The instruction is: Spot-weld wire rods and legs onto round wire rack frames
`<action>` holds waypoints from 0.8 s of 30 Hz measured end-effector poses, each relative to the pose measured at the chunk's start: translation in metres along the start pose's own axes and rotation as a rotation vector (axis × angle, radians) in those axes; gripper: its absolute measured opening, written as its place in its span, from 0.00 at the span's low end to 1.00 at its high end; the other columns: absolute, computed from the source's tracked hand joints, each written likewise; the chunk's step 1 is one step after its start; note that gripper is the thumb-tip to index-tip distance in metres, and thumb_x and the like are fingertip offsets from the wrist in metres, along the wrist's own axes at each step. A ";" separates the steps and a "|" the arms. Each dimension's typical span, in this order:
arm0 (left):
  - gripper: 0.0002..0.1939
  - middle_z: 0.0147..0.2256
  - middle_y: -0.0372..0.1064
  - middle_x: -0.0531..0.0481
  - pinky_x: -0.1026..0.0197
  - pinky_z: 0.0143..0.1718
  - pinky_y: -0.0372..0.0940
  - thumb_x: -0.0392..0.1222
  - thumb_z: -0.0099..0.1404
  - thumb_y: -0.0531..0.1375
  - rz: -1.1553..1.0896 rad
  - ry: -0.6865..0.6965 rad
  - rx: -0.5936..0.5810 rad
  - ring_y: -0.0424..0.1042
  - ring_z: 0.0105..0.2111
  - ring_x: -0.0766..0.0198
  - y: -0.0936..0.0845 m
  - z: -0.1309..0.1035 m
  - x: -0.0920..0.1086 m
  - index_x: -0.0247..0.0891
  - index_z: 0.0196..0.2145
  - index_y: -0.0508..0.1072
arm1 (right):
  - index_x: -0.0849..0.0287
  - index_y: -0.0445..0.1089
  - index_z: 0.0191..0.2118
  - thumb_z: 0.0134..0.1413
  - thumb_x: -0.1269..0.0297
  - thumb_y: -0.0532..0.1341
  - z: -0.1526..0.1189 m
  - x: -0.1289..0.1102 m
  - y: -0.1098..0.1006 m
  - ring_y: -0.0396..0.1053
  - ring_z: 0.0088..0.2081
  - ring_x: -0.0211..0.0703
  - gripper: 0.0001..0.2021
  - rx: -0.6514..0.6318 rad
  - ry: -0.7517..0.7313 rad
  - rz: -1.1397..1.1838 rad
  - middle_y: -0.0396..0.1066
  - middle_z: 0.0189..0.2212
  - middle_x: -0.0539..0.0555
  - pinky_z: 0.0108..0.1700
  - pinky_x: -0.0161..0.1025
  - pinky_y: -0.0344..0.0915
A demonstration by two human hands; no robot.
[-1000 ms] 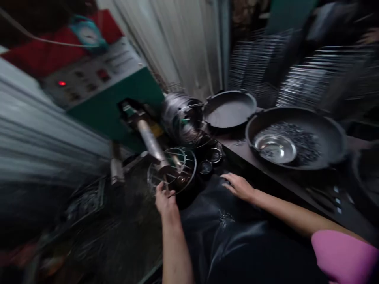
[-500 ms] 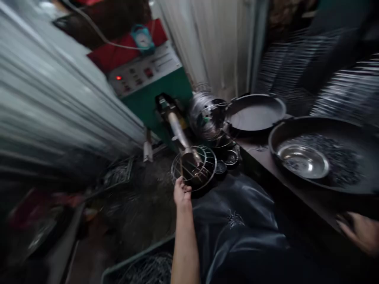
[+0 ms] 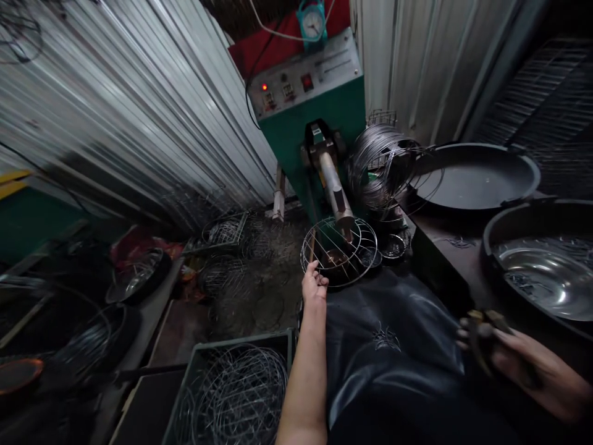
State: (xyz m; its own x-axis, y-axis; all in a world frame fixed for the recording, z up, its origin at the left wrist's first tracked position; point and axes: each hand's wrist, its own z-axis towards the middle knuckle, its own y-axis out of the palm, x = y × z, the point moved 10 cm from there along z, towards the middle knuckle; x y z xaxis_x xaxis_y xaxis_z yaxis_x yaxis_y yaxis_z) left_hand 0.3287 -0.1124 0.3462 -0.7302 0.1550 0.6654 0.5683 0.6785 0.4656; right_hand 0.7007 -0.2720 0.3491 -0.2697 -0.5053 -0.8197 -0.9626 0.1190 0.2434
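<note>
My left hand [image 3: 315,283] is closed on the near left edge of a round wire rack [image 3: 340,252]. The rack lies level beneath the metal arm [image 3: 333,185] of a green machine [image 3: 319,117], above a dark round dish. At the lower right my right hand [image 3: 514,355] wraps round a dark tool with a brassy tip, blurred, possibly pliers. Below the rack, dark shiny cloth [image 3: 393,334] covers my lap and bears a small heap of thin wire pieces [image 3: 386,338].
A green crate [image 3: 199,364] of round wire racks stands at the lower left. Coiled wire [image 3: 377,164] hangs beside the machine. On the right bench are a wide black pan [image 3: 482,179] and another pan [image 3: 491,241] holding a steel bowl [image 3: 556,278].
The view has swung left, bringing more of the crate into sight. My right hand has come inward from the right edge with the tool. My left hand keeps hold of the rack.
</note>
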 end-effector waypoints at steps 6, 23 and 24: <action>0.19 0.16 0.43 0.65 0.72 0.13 0.41 0.37 0.40 0.65 0.017 0.122 -0.045 0.43 0.13 0.80 -0.004 0.001 0.009 0.38 0.22 0.54 | 0.63 0.73 0.32 0.48 0.59 0.60 0.012 -0.024 0.158 0.70 0.44 0.55 0.12 -0.508 0.333 0.382 0.72 0.40 0.64 0.51 0.52 0.62; 0.26 0.18 0.46 0.66 0.72 0.15 0.42 0.37 0.39 0.66 0.031 0.272 -0.159 0.45 0.12 0.80 -0.007 -0.003 0.024 0.41 0.31 0.53 | 0.63 0.66 0.32 0.57 0.60 0.52 0.043 -0.013 0.188 0.69 0.30 0.42 0.12 -0.520 0.455 0.430 0.71 0.32 0.59 0.27 0.36 0.66; 0.26 0.18 0.46 0.66 0.72 0.15 0.42 0.37 0.40 0.66 0.030 0.276 -0.171 0.44 0.12 0.80 -0.007 -0.004 0.025 0.41 0.31 0.53 | 0.62 0.65 0.31 0.56 0.59 0.53 0.043 -0.014 0.188 0.69 0.30 0.42 0.11 -0.527 0.450 0.410 0.70 0.32 0.59 0.27 0.36 0.65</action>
State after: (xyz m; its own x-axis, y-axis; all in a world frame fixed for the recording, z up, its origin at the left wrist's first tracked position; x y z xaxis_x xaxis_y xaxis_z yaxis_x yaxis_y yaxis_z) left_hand 0.3085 -0.1160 0.3620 -0.5951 -0.0430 0.8025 0.6606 0.5426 0.5189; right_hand 0.5223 -0.2061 0.3838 -0.4552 -0.8178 -0.3521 -0.6203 0.0076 0.7843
